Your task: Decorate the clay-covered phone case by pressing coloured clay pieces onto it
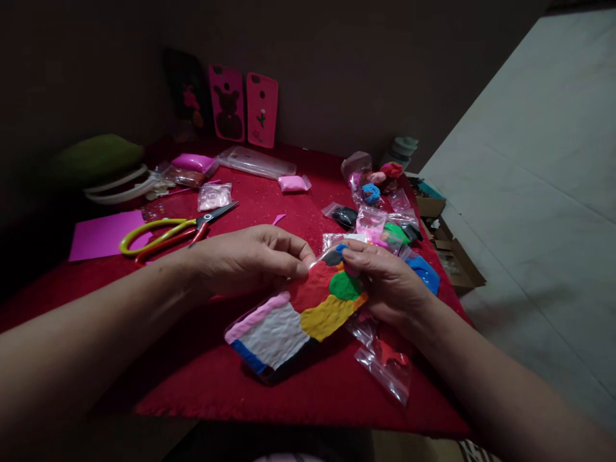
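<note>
Far out beyond the left forearm, a dull olive-green rounded bundle (103,154) fades into shadow, its outer end too dark to make out, above pale curved bands (118,187). Nearer the left wrist lies a bright pink paper sheet (99,236), partly covered by scissors with yellow and red handles (205,220); the forearm hides some of the red handle. Past the left hand (257,260), two pink phone cases (227,96) stand against the wall (the dark shape beside them is hard to read), and a clear plastic case (257,162) lies flat.

The left thumb and forefinger come close together at the upper edge of a flat rectangular case covered in red, white, yellow, green, blue and pink clay-like patches (308,301). Whether they grip it or only press there, I cannot tell. This case is tilted between the two hands above the red cloth (183,385). The right hand (392,279) is clamped on its upper right end, thumb in front, the other fingers mostly hidden behind.

Around the right hand lie clear bags of coloured material (370,221), some hidden by it. Beyond them are a cloudy lidded jar (403,151) and, lower down, an open cardboard box (455,260), its contents unclear.
</note>
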Demonstrator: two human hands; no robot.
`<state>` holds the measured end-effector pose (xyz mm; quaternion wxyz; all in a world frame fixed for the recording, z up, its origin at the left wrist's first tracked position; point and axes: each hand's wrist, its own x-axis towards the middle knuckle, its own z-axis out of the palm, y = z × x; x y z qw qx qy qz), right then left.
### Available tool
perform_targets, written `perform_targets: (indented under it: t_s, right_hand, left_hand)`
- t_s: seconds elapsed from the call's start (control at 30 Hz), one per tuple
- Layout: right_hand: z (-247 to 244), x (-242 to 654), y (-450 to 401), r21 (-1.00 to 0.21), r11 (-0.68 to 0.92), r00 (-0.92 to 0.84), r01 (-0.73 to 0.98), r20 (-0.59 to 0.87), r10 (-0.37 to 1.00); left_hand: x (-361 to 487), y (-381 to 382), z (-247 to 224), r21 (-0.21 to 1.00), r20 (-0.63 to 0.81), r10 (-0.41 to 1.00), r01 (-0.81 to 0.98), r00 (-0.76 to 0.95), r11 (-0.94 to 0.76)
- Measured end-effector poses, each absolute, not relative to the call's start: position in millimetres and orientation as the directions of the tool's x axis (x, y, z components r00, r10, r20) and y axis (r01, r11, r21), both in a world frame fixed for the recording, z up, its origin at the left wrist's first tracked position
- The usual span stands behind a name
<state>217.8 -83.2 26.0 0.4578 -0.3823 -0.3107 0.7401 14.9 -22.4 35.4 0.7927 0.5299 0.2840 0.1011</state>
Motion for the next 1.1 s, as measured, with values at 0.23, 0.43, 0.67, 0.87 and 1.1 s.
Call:
perform_targets:
  t_s: [0.23, 0.43, 0.67, 0.87, 1.1]
  right_hand:
    - [22, 217, -88, -0.802, -0.415, -0.380, -0.429, -0.257, 0.889]
    - [23, 213, -91, -0.792, -0.434, -0.420, -0.430, -0.250, 0.872]
    - [24, 211, -93, -0.785, -0.439, -0.391, -0.438, -0.273, 0.879]
    - [20, 212, -92, -0.799, -0.427, -0.358, -0.422, -0.286, 0.889]
    - [20, 212, -93, -0.831, -0.438, -0.393, -0.343, -0.297, 0.870]
  left_hand:
    - [21, -25, 30, 0.901, -0.301, 0.532, 0.053, 0.792, 0.431]
    - [27, -30, 31, 0.926, -0.278, 0.590, 0.048, 0.758, 0.374]
    - [25, -33, 34, 0.961, -0.246, 0.616, 0.108, 0.748, 0.253]
    - [24, -31, 33, 0.959, -0.252, 0.610, 0.108, 0.751, 0.263]
    - [26, -29, 31, 0.975, -0.181, 0.628, 0.053, 0.757, 0.217]
